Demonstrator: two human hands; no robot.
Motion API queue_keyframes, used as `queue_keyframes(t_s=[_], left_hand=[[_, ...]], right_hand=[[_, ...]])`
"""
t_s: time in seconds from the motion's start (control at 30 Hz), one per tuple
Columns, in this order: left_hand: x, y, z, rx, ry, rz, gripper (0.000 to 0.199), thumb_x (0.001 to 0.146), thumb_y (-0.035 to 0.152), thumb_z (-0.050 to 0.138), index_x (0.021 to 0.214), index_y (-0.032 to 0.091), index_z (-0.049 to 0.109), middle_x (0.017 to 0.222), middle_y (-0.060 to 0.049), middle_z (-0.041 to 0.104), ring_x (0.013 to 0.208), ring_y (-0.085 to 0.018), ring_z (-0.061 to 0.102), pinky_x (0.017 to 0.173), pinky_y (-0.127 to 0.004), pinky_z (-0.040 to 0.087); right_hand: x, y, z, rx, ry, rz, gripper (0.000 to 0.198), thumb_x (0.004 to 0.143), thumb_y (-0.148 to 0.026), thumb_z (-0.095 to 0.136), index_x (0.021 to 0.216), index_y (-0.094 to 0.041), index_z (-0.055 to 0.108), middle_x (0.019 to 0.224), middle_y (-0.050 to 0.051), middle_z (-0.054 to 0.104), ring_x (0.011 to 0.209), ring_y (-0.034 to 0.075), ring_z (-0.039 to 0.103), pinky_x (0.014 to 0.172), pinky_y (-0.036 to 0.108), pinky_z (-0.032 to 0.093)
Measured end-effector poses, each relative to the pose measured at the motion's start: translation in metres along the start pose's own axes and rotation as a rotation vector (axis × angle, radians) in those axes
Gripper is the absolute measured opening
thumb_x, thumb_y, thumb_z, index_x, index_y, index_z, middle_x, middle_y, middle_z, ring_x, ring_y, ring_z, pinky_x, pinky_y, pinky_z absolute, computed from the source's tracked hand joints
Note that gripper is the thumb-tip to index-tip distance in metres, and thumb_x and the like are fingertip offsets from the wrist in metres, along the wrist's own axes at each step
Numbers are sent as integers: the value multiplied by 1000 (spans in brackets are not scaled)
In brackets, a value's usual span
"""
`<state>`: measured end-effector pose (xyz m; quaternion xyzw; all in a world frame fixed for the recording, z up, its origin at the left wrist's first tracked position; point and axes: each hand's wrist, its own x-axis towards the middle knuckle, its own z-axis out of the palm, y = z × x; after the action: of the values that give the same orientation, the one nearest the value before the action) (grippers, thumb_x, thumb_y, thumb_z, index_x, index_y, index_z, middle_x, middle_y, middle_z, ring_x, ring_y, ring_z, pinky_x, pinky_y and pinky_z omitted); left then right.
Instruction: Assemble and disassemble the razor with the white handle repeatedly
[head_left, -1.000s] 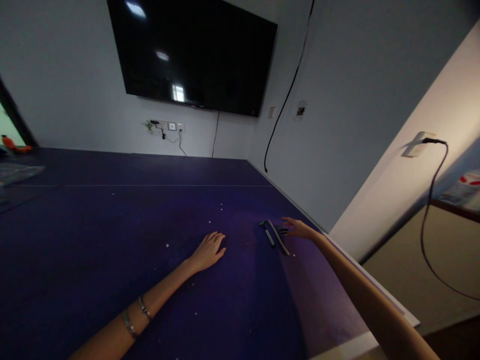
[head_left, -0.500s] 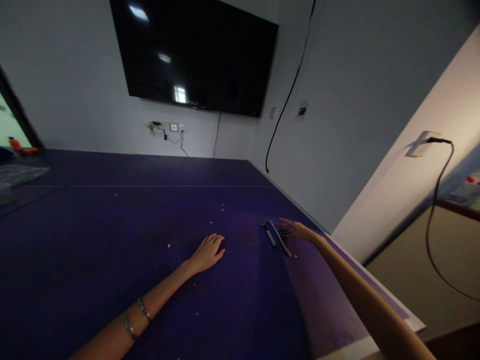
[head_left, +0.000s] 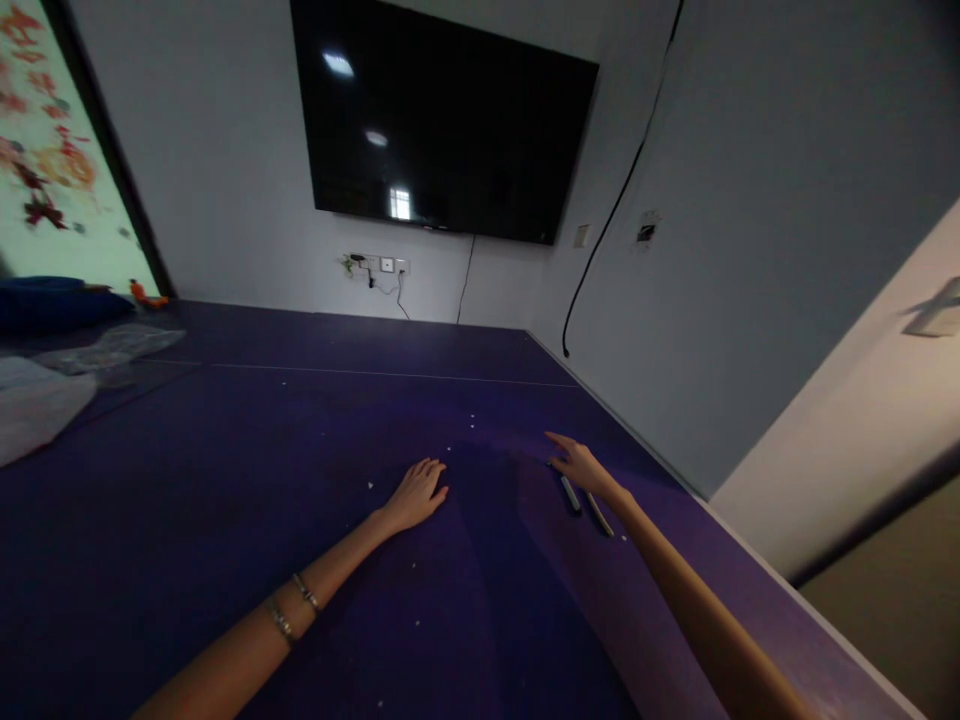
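My left hand point(head_left: 414, 497) lies palm down on the dark purple tabletop point(head_left: 262, 520), fingers stretched out and thumb a little apart, holding nothing. To its right, my right hand point(head_left: 583, 468) hovers over a small group of slim objects, its fingers apart and nothing visible between them. One is a razor-like tool with a grey handle point(head_left: 571, 495); its head end is covered by my hand. Beside that lies a thin, pale, slightly curved strip point(head_left: 600, 515), its upper end hidden too. Whether my right fingertips touch either one I cannot tell.
Small white scraps point(head_left: 370, 485) dot the tabletop. Clear plastic wrapping point(head_left: 120, 345), a white bag point(head_left: 41, 405) and a dark blue bundle point(head_left: 60, 302) lie at the far left. A black cable point(head_left: 607, 220) hangs down the right wall near the table's edge.
My right hand has moved left from beside the slim objects to above them, now covering their upper ends. My left hand stays flat on the table. The view has turned left.
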<state>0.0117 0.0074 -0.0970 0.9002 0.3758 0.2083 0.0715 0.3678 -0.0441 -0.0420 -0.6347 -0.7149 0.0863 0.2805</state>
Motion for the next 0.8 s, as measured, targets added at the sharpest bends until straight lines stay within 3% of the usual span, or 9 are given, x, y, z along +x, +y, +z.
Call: queue_keyframes(t_s=[0.17,0.4,0.57,0.8], left_hand=[[-15,-26,-12,54,32,-89,38,87,33,39,118,13,47,127,-15,50,125,-27,39,103,-45,31],[-40,-58,-32,153,68,-207,42,89,35,37,121,10,47,130,-16,48,125,-27,39,105,-42,30],[-53,-72,-38,171,87,-267,44,89,36,35,123,9,47,132,-17,46,127,-27,37,105,-42,28],[-58,-78,-34,166,52,-288,49,90,38,32,130,11,43,138,-16,42,130,-28,32,105,-47,26]], right_hand=[[6,-32,46,-24,-20,-153,59,78,-24,49,135,-14,39,134,13,47,124,23,43,103,40,33],[-1,-59,95,-83,-118,-172,53,80,-22,43,131,-9,43,134,15,47,125,22,40,104,38,31],[-14,-78,115,-171,-100,-83,51,84,-28,40,133,-14,42,137,13,44,125,25,40,101,41,34],[-26,-86,126,-270,-47,-54,46,88,-32,34,127,-16,51,137,9,45,130,26,33,105,44,25]])
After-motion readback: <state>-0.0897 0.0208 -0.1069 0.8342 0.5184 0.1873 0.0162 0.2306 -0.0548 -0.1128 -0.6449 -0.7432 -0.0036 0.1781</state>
